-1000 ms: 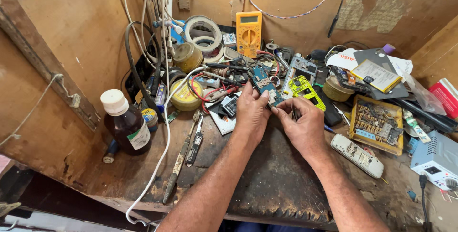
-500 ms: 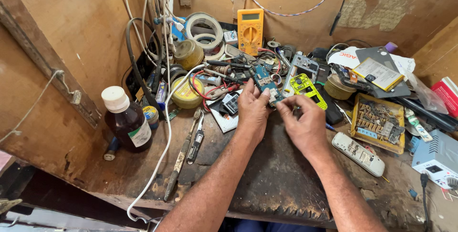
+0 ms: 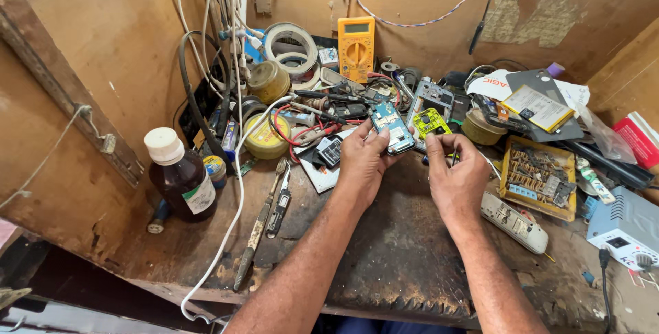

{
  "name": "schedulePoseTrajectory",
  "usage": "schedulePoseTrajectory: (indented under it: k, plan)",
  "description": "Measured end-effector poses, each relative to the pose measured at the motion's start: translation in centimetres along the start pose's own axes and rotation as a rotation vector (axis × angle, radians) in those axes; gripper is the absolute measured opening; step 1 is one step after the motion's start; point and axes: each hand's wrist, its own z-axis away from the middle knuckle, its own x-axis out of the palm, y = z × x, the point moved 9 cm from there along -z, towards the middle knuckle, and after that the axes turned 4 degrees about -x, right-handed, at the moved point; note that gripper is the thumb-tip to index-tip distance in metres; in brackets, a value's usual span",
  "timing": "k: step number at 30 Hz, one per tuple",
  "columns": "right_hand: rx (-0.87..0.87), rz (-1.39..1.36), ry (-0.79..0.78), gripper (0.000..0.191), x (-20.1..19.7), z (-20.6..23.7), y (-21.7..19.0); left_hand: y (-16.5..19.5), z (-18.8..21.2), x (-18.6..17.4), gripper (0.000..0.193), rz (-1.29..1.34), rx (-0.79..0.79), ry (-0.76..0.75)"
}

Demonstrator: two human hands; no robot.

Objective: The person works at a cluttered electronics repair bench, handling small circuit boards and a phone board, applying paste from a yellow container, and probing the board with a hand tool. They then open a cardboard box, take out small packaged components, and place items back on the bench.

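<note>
My left hand (image 3: 362,159) grips a small blue circuit board (image 3: 391,127), held tilted above the wooden workbench (image 3: 384,258). My right hand (image 3: 456,173) is beside it, fingers pinched around a thin tool whose tip is hidden; I cannot tell what it is exactly. A yellow-green circuit board (image 3: 431,122) lies just behind my right fingers. A grey phone frame (image 3: 431,97) rests farther back.
An orange multimeter (image 3: 356,47) leans on the back wall near tape rolls (image 3: 291,45). A brown bottle (image 3: 180,175) with white cap stands left. A yellow tray of parts (image 3: 539,176), white remote (image 3: 515,214), and grey box (image 3: 628,227) sit right. White cable (image 3: 230,224) crosses the front left.
Both hands have shifted slightly, and the blue board now sits a little higher and more tilted in my left hand. The right fingers have come closer to it.
</note>
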Motion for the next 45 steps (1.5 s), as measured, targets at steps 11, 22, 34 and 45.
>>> schedulePoseTrajectory:
  k: [11,22,34,45]
  plan:
    - [0.013,0.02,0.112,0.026,-0.9,0.1,0.9,3.5,1.6,0.3,0.057,-0.454,0.092,0.14]
    - [-0.058,0.017,0.176,0.02,-0.9,0.3,-0.5,4.2,5.7,3.0,0.058,-1.538,0.368,0.01]
    - [-0.053,-0.014,0.088,0.018,-0.4,0.4,-2.1,4.7,7.4,3.8,0.057,-1.654,0.454,0.061]
    - [-0.05,0.011,-0.001,0.028,0.3,0.6,-2.2,4.3,7.5,4.4,0.063,-1.759,0.485,0.043]
